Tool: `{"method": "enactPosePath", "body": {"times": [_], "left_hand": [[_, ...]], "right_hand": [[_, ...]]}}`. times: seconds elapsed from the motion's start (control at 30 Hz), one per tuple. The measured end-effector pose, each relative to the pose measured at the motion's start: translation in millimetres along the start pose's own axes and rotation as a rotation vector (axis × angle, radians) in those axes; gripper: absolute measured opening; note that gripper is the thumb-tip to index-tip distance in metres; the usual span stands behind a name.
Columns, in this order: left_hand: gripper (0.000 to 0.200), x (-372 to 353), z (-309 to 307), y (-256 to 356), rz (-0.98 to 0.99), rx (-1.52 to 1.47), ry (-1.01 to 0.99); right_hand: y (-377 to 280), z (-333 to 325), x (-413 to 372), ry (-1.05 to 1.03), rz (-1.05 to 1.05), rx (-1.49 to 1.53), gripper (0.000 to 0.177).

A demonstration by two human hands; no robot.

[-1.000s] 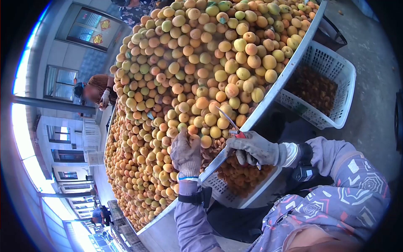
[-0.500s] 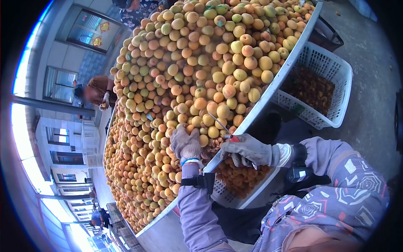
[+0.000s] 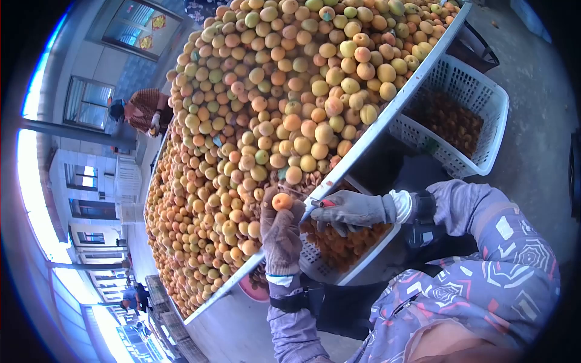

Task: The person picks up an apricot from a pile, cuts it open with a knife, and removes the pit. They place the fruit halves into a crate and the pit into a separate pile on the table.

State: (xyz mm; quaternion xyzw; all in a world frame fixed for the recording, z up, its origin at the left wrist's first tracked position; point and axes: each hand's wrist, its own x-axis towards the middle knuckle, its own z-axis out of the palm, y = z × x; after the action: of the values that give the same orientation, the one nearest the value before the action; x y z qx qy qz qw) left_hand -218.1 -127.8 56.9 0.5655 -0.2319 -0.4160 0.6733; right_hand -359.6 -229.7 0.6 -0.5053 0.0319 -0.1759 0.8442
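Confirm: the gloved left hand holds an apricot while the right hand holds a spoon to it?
Not quite. In the head view the right hand holds a small red-handled knife, not a spoon; the left hand does hold an apricot.

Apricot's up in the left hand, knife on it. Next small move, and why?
Probably draw the knife around the apricot to split it: the left hand pinches it, the right hand holds the blade at it, and the basket of cut fruit waits just below.
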Motion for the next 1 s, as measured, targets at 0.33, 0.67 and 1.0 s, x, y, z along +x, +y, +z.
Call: {"method": "enactPosePath", "body": {"times": [0.33, 0.67, 1.0], "left_hand": [[0.05, -61.4, -23.7, -48.4, -0.082, -0.063, 0.073], [0.047, -73.5, -50.0, -85.1, -0.065, -0.135, 0.021], [0.047, -78.6, -47.2, -83.8, -0.09, -0.168, -0.05]], "right_hand": [[14.4, 28.3, -24.6, -0.123, 0.502, -0.329, 0.046], [5.6, 40.2, -33.7, -0.286, 0.677, -0.657, 0.046], [52.6, 53.4, -45.8, -0.026, 0.616, -0.482, 0.04]]}}
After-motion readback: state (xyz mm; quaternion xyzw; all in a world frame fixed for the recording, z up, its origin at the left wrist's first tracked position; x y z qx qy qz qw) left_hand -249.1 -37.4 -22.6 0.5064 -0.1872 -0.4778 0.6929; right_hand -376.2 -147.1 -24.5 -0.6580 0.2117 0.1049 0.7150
